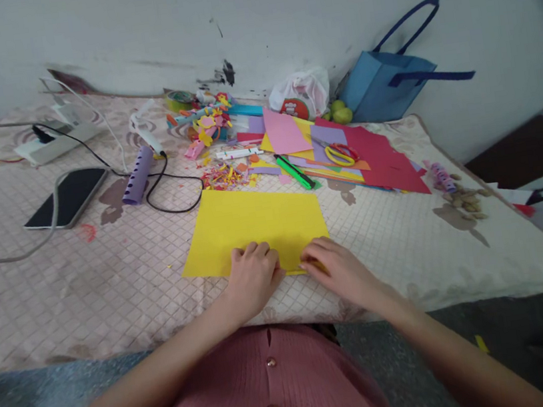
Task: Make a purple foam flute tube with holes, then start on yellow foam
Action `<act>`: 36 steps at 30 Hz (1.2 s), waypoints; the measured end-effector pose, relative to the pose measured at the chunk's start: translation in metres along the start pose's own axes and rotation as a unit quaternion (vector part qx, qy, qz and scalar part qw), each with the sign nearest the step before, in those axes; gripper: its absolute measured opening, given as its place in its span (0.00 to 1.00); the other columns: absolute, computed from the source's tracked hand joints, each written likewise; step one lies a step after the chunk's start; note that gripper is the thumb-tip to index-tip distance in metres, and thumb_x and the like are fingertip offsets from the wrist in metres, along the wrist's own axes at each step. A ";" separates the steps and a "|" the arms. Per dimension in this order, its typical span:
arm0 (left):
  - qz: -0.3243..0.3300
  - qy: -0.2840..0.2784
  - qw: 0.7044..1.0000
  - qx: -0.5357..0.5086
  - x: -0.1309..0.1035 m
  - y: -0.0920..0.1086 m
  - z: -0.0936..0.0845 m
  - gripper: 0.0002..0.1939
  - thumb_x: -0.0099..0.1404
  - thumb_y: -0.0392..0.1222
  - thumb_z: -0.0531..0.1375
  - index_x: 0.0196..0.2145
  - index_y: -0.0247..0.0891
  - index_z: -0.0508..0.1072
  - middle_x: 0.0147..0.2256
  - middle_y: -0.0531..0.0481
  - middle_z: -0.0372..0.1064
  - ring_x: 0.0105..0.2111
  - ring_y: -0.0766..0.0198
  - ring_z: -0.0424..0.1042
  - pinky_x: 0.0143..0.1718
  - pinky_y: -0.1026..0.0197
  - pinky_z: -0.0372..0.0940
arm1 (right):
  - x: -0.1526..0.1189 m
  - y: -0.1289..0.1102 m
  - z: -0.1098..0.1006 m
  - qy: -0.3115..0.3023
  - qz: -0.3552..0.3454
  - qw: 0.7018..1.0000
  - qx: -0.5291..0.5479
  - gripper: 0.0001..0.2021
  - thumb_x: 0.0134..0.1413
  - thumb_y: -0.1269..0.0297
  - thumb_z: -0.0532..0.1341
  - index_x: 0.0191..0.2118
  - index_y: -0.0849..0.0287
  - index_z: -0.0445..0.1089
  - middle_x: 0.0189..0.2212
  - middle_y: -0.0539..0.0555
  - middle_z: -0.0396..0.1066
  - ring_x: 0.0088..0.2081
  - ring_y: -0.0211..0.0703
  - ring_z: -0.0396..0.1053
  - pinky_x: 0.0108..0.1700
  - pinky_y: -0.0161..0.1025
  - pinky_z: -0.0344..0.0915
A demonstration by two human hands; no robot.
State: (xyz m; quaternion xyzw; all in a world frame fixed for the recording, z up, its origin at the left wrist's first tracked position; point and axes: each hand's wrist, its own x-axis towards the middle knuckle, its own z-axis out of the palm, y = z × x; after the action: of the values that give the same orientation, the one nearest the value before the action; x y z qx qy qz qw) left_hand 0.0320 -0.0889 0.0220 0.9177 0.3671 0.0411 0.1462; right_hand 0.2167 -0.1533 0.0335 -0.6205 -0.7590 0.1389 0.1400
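A yellow sheet of paper (259, 222) lies on the patterned tablecloth in front of me, its near edge towards my body. My left hand (256, 273) rests on that near edge, left of its right corner, with the fingers curled. At the near right corner, my right hand (333, 265) has its fingers closed on the paper, and a narrow strip along the edge looks turned up between the two hands. Just beyond the sheet lies a green cutter (295, 172), touched by neither hand.
Paper scraps (227, 176), scissors (340, 153) and coloured sheets (389, 156) lie beyond the yellow paper. A purple tube (138, 176), a cable and a black phone (69, 198) are at left. A blue bag (381, 87) stands at the back right.
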 end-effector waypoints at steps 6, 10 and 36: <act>0.005 -0.014 1.000 0.003 -0.001 0.000 -0.003 0.10 0.67 0.41 0.52 0.34 0.36 0.71 0.39 0.45 0.70 0.43 0.54 0.66 0.39 0.53 0.56 | 0.004 -0.009 0.025 -0.001 0.000 1.000 -0.029 0.05 0.58 0.71 0.56 0.31 0.57 0.62 0.32 0.54 0.66 0.37 0.45 0.64 0.40 0.43 0.64; 0.005 -0.012 1.000 0.005 0.000 0.001 -0.004 0.10 0.67 0.41 0.52 0.34 0.36 0.71 0.39 0.45 0.70 0.43 0.54 0.66 0.39 0.53 0.56 | 0.002 -0.010 0.029 -0.001 0.008 0.999 -0.031 0.05 0.58 0.71 0.56 0.31 0.58 0.61 0.31 0.54 0.66 0.37 0.46 0.64 0.40 0.44 0.64; 0.003 0.012 1.000 -0.003 -0.008 -0.013 -0.001 0.07 0.67 0.40 0.54 0.34 0.37 0.71 0.39 0.47 0.68 0.41 0.57 0.65 0.37 0.56 0.55 | 0.003 -0.011 0.026 -0.016 0.026 1.000 -0.007 0.06 0.59 0.72 0.56 0.30 0.58 0.60 0.31 0.53 0.65 0.37 0.45 0.64 0.40 0.42 0.63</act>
State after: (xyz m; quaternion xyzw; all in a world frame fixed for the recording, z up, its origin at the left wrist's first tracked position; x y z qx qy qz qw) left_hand 0.0178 -0.0854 0.0196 0.9178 0.3659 0.0537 0.1443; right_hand 0.1961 -0.1533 0.0139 -0.6385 -0.7459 0.1467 0.1199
